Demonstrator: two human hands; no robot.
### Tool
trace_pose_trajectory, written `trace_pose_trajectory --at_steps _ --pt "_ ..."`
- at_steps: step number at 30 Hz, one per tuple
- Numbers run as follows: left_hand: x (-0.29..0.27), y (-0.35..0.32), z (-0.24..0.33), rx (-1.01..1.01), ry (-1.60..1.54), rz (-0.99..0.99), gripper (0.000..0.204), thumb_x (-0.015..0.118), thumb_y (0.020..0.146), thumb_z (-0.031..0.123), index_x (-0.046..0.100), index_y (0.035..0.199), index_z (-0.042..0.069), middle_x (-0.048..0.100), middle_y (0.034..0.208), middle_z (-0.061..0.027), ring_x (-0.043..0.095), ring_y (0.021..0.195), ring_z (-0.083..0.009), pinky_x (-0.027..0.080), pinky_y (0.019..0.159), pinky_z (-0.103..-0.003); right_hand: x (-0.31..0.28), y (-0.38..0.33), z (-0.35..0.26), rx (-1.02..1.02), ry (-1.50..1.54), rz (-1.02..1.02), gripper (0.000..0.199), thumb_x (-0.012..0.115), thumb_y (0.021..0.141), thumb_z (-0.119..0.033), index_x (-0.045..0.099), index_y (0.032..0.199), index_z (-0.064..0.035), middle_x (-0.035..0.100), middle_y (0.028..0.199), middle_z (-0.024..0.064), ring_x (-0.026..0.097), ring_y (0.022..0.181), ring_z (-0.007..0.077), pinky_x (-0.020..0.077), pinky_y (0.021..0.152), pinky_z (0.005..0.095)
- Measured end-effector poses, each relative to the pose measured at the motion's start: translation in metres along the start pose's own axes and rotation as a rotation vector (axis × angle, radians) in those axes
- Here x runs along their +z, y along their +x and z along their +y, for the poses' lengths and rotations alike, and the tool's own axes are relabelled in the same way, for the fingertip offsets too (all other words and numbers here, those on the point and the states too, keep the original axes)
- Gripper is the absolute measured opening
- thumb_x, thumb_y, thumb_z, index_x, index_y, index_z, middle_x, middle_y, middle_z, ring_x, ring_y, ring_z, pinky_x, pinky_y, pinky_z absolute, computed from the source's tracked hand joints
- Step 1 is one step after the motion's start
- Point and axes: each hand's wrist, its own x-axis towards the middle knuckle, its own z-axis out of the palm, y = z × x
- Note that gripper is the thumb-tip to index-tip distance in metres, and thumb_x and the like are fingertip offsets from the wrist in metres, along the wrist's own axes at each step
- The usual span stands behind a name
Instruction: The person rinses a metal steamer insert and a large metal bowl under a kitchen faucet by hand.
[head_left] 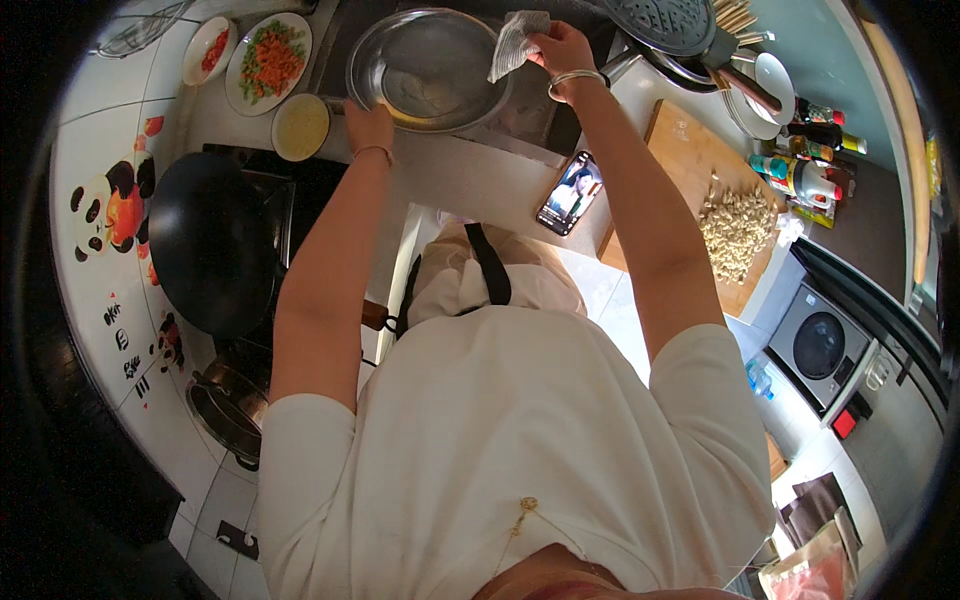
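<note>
A: What did we record at the hands?

B: We found the right hand [565, 50] with its fingers pinched on a white cloth [520, 45], at the right edge of a metal basin [370, 75]. The left hand [370, 130] was at the basin's near left rim; we could not tell whether its fingers grasped it.

A: Where was the basin?

B: We placed it at the dark sink [545, 115] set into the pale surface [440, 175], though we could not tell whether it rested inside.

A: And the rest of the surface?

B: Left of the basin we listed a bowl of yellow liquid [277, 142] just beside the left hand, a plate of diced orange and green food [234, 82] and a dish of red pieces [192, 66]. To the right lay a lit phone [570, 193] and a wooden board [690, 150] bearing pale chopped pieces [737, 230], with bottles [810, 180] beyond.

A: The room?

B: We noted a black wok [205, 245] at the left, panda decals [95, 215] on white tiles, and a grey front-loading appliance [818, 345] at the right.
</note>
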Motion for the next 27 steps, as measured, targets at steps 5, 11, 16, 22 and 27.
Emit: trace_pose_trajectory --at_steps 5,11,16,22,27 --pt "0.019 0.072 -0.016 0.246 0.186 -0.081 0.057 0.046 0.08 0.013 0.026 0.133 0.006 0.042 0.126 -0.0218 0.048 0.108 -0.0356 0.037 0.094 -0.04 -0.002 0.021 -0.016 0.037 0.071 -0.095 0.018 0.058 0.08 -0.006 0.057 0.097 0.0007 0.061 0.089 0.0065 0.06 0.08 0.0146 0.051 0.073 0.0253" --pt "0.013 0.057 0.057 0.253 0.33 0.025 0.054 0.046 0.081 0.014 0.029 0.132 0.013 0.047 0.117 -0.0207 0.048 0.103 -0.0368 0.038 0.09 -0.045 -0.003 0.026 -0.047 0.047 -0.15 -0.121 0.014 0.059 0.081 -0.014 0.058 0.088 -0.0023 0.057 0.075 0.0036 0.052 0.063 0.0131 0.0423 0.056 0.0281" --pt "0.023 0.058 0.073 0.665 0.607 0.258 0.058 0.046 0.084 0.014 0.021 0.136 0.015 0.042 0.124 -0.0195 0.043 0.112 -0.0327 0.032 0.096 -0.049 -0.005 0.034 -0.051 0.03 -0.028 -0.14 0.013 0.059 0.081 -0.015 0.057 0.083 -0.0032 0.055 0.069 0.0025 0.049 0.061 0.011 0.0398 0.055 0.0285" --pt "0.022 0.04 0.08 0.973 0.694 0.356 0.061 0.048 0.083 0.012 0.018 0.137 0.013 0.043 0.122 -0.0183 0.042 0.112 -0.0319 0.031 0.097 -0.048 -0.008 0.047 -0.039 0.013 -0.037 -0.179 0.01 0.059 0.08 -0.014 0.057 0.082 -0.0039 0.056 0.071 0.0022 0.049 0.063 0.0111 0.0406 0.056 0.0285" --pt "0.055 0.045 0.062 0.025 -0.042 0.079 0.039 0.047 0.084 0.011 0.035 0.121 0.013 0.043 0.111 -0.0125 0.045 0.099 -0.0286 0.04 0.084 -0.044 0.006 0.09 0.017 -0.228 -0.285 -0.289 0.013 0.058 0.081 -0.017 0.058 0.083 -0.0041 0.056 0.072 0.0028 0.051 0.064 0.0131 0.0424 0.058 0.0298"
